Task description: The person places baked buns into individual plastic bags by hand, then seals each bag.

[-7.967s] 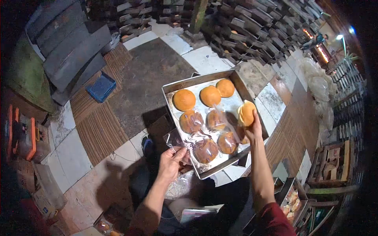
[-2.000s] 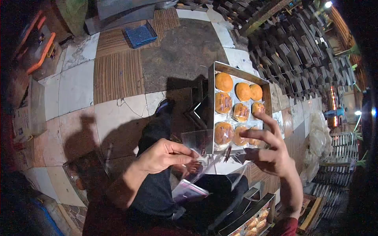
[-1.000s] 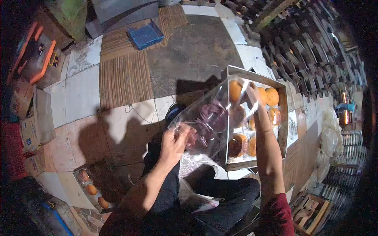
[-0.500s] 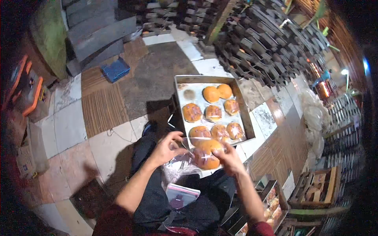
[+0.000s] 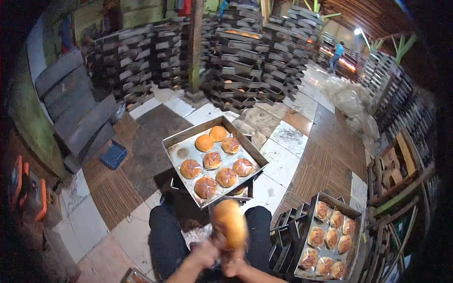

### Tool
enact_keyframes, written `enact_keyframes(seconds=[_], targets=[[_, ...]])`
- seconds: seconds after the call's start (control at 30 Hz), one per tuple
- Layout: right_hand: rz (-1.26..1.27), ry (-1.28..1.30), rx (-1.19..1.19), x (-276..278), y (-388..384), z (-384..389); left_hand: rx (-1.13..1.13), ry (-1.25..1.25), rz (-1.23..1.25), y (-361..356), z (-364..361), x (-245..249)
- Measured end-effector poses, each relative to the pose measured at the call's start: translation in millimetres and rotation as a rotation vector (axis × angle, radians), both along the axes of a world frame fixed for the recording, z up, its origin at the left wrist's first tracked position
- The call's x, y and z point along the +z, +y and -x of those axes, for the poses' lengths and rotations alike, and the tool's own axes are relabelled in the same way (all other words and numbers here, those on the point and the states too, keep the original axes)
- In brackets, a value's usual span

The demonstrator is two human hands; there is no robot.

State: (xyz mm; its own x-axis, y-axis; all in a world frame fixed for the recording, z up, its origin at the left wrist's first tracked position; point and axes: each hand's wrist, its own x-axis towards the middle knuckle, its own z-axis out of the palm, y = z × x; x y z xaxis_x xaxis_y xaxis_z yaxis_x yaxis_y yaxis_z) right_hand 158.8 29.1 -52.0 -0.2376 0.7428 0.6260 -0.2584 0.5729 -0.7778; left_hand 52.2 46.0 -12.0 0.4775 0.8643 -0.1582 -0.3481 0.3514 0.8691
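A golden-brown bun (image 5: 230, 222) in a clear plastic bag is held up before my lap, smeared by motion. My left hand (image 5: 204, 254) is closed at its lower left side. My right hand (image 5: 234, 265) is closed just below the bun, gripping what looks like the gathered end of the bag. Just beyond the bun, a metal tray (image 5: 186, 148) holds several buns, some in printed clear bags and two that look plain. Clear plastic bags (image 5: 198, 233) lie on my lap, partly hidden by my hands.
At the right, another tray (image 5: 302, 238) holds several bagged buns. A blue basket (image 5: 113, 154) sits on the floor at left. Tall stacks of dark trays (image 5: 236, 61) line the back. Large plastic bags (image 5: 349, 101) and a person in blue (image 5: 337, 54) are farther off.
The bagged bun has turned upright and come down nearer my body, and my hands have drawn together beneath it. My view has lifted and swung, showing more of the room and the right-hand tray.
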Motion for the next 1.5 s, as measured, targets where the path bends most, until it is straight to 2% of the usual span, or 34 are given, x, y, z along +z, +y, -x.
enact_keyframes(seconds=[0.03, 0.07, 0.13, 0.17, 0.2, 0.23, 0.3, 0.33, 0.37, 0.43, 0.47, 0.5, 0.57, 0.6, 0.63, 0.67, 0.7, 0.73, 0.77, 0.83, 0.9, 0.97, 1.0, 1.03, 1.1, 1.13, 1.17, 1.23, 1.3, 1.37, 1.43, 1.5], targets=[[0.020, -0.018, 0.011, -7.0, 3.9, -7.9, -0.188, 0.219, 0.027, -17.7, -9.4, -29.0], [0.041, -0.040, 0.025, -15.0, 6.0, -17.9, -0.197, 0.221, 0.012, -16.7, -13.5, -13.1], [0.099, -0.077, 0.049, -30.1, 2.5, -33.3, 0.216, -0.321, -0.029, -26.6, -12.3, 28.7], [0.132, -0.096, 0.062, -36.7, -1.5, -37.3, 0.386, -0.215, -0.168, -22.7, -5.7, 52.5], [0.163, -0.115, 0.080, -38.4, -2.9, -37.3, 0.502, -0.332, -0.140, -13.6, -0.7, 53.8], [-0.275, -0.438, -0.155, 102.6, 18.2, -6.0, 0.621, -0.453, -0.113, -2.4, 4.9, 47.3], [-0.275, -1.009, -0.047, 88.8, 8.2, 3.6, 0.659, -0.559, 0.274, 14.9, 34.0, -0.5], [-0.385, -1.044, -0.040, 94.6, 9.3, 2.2, 0.532, -0.676, 0.354, 16.0, 42.5, 12.4], [-0.389, -1.043, -0.049, 94.0, 13.4, 3.0, 0.475, -0.706, 0.423, 19.1, 53.1, -5.3], [-0.529, -1.009, -0.171, 89.3, 20.4, 3.0, 0.651, -0.643, 0.517, 12.9, 46.9, 4.7], [-0.384, -0.942, -0.238, 92.7, 26.7, 12.5, 0.455, -1.031, 0.530, 9.0, 51.7, -3.5], [-0.349, -0.972, -0.226, 85.2, 35.7, 18.6, 0.573, -1.071, 0.534, 14.1, 50.8, -18.8], [-0.530, -0.923, 0.064, 79.1, 23.3, 33.6, 0.629, -0.663, 0.539, 28.5, 54.5, -28.1], [-0.661, -0.854, -0.048, 82.2, 9.3, 37.9, 0.691, -0.814, 0.614, 33.2, 73.0, -56.6], [-0.560, -0.830, -0.044, 91.4, 0.2, 34.5, 0.731, -0.939, 0.692, 24.7, 71.0, 4.3], [-0.421, -0.786, -0.144, 103.6, -7.8, 27.9, 0.792, -0.953, 0.501, 22.6, 72.7, 26.4], [-0.290, -0.738, -0.241, 114.4, -6.7, 23.8, 0.848, -0.964, 0.298, 21.4, 74.8, 37.7], [-0.264, -0.726, -0.334, 118.7, 3.5, 23.5, 0.805, -0.942, 0.121, 19.7, 78.1, 42.1], [-0.270, -0.727, -0.327, 112.8, 7.9, 22.8, 0.759, -0.911, -0.051, 17.9, 80.3, 44.7], [0.537, -0.416, 0.247, 94.7, 15.8, 24.4, 0.733, -0.887, -0.139, 17.7, 77.8, 50.0], [0.482, -0.351, 0.292, 88.1, 18.1, 21.2, 0.797, -0.872, -0.073, 18.5, 77.9, 52.3], [-0.014, -0.485, 0.123, 101.0, 18.9, 17.3, 0.846, -0.875, -0.020, 17.4, 74.7, 56.1], [-0.276, -0.599, 0.005, 87.2, 24.3, 15.5, 0.869, -0.901, 0.045, 17.6, 75.3, 55.1], [-0.276, -0.595, 0.000, 91.4, 22.9, 14.1, 0.888, -0.924, 0.111, 18.5, 74.9, 54.1], [0.160, -1.088, 0.224, 114.5, 20.6, 12.4, 0.899, -0.906, 0.115, 20.2, 71.0, 45.8], [0.572, -1.170, 0.611, 134.5, 17.9, 13.5, 0.914, -0.894, 0.118, 23.4, 68.8, 39.2], [-0.208, -1.026, 1.150, 111.2, 11.4, 10.8, 0.932, -0.883, 0.121, 29.5, 67.3, 33.5], [0.278, -0.853, 1.904, 99.1, -19.6, 0.7, 1.152, -0.883, 0.179, 42.9, 81.8, 29.1], [0.147, -1.214, 1.308, 97.8, 5.4, -12.9, 1.239, -0.827, 0.248, 43.6, 88.5, 38.2], [0.039, -0.674, 0.315, 108.5, 42.5, -30.4, 0.804, -0.725, 0.209, 23.9, 73.4, 28.1], [0.121, -0.132, -0.070, 108.5, 66.2, -27.6, 0.686, -0.511, 0.175, -8.4, 15.4, 66.1], [0.313, 0.116, 0.123, 113.9, 70.9, -33.5, 0.365, -0.517, 0.279, -22.1, 24.2, 52.3]])
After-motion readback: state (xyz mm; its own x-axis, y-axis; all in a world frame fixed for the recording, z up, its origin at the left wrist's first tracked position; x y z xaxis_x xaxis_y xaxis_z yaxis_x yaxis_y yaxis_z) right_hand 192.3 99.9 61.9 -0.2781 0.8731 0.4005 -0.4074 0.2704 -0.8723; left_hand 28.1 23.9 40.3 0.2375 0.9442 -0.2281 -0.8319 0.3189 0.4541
